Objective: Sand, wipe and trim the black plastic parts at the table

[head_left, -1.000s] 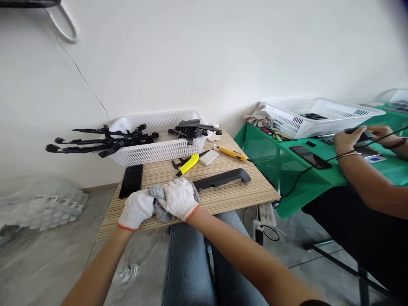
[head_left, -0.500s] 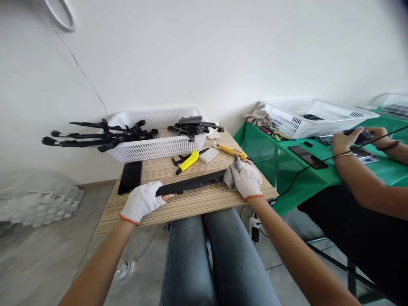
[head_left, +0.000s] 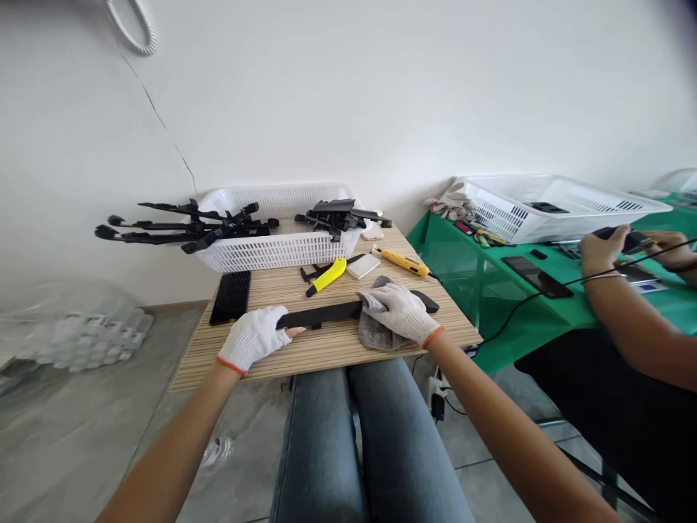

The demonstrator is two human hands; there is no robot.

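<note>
My left hand (head_left: 255, 335), in a white knit glove with the thumb tip bare, grips one end of a long black plastic strip (head_left: 321, 314) above the wood-grain table. My right hand (head_left: 401, 311), gloved too, holds a grey cloth (head_left: 375, 333) around the strip toward its right end. The strip's far tip sticks out past the cloth; the part under the cloth is hidden. Just beyond the strip lie a yellow utility knife (head_left: 327, 277), a black caliper (head_left: 311, 273) partly under it, and a small white box (head_left: 363, 266).
A white basket (head_left: 261, 252) at the back of the table (head_left: 201, 356) holds several black parts, some jutting left. A phone (head_left: 230, 296) and a yellow pen-like tool (head_left: 404, 262) lie nearby. At right, a co-worker's hands (head_left: 599, 250) work over a green-covered table (head_left: 544, 309).
My right hand and the cloth have slid left along the strip, uncovering its right tip. The cloth now hangs spread below the hand. The view has shifted slightly left.
</note>
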